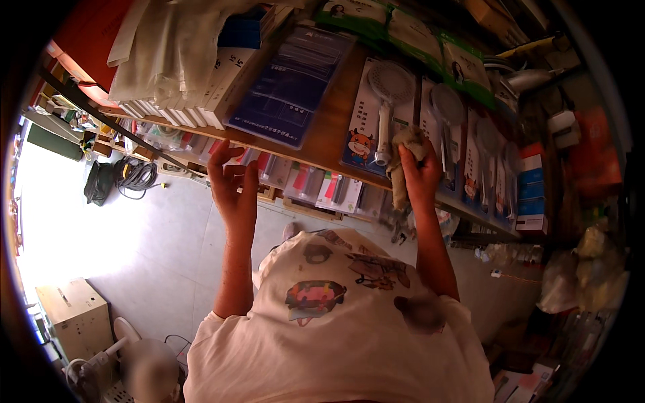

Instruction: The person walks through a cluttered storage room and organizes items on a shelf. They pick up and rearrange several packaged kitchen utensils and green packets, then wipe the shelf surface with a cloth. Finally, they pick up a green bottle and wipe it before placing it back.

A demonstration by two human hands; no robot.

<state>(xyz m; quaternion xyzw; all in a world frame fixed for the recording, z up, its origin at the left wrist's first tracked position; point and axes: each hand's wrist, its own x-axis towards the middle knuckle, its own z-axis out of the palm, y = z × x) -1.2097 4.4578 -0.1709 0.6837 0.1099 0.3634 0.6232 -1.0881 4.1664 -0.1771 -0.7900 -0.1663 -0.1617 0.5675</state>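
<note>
My right hand is closed round a crumpled tan cloth at the front of a wooden shelf. The cloth hangs beside a packaged shower head on a printed card, and partly covers it. More packaged shower heads lie in a row to the right. My left hand is raised at the shelf's front edge, fingers loosely curved and apart, with nothing in it. Just beyond it lies a stack of blue plastic sleeves.
White boxes and clear bags fill the shelf's left end. Green packets line the back. Red-and-white packages hang below the edge. A coiled black cable and a beige metal box are on the floor at left.
</note>
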